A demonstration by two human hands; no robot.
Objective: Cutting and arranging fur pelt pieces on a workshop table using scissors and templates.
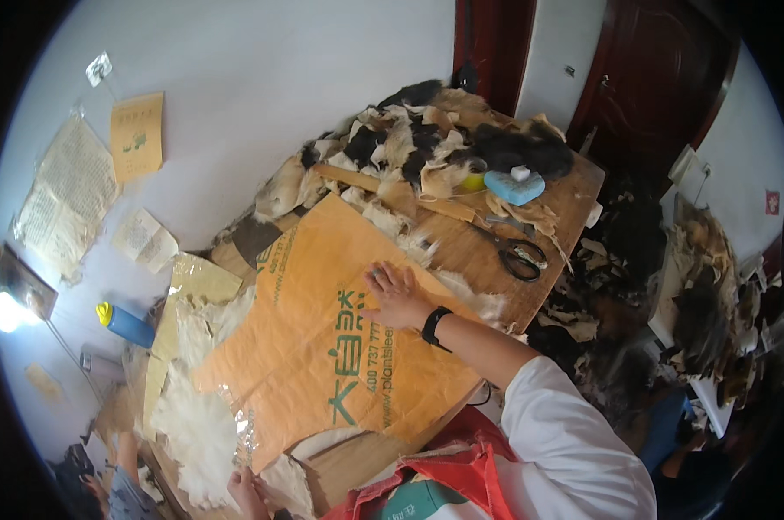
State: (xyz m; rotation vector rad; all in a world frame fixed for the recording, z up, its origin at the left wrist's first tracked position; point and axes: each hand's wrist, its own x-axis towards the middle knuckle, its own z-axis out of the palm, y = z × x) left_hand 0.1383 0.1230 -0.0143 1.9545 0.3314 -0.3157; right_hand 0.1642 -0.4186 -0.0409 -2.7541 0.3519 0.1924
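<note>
A large orange sheet (309, 338) with green print and curved cut edges lies over white fur pelts (192, 433) on a wooden table. My right hand (392, 295) rests on the sheet's upper middle with its fingers spread; a dark band circles that wrist. At the sheet's lower left corner, my left hand (247, 492) has its fingers closed on the edge. Shiny clear tape (244, 429) runs along the sheet's border near there. Pale fur shows from under the sheet on its left and right.
Fur scraps (392, 139) heap at the table's far end. Black-handled scissors (522, 258), a blue sponge (515, 185) and a wooden strip (348, 178) lie nearer. A blue bottle (127, 323) stands by the wall. Another person's arm (127, 455) shows at lower left; more fur piles up at right.
</note>
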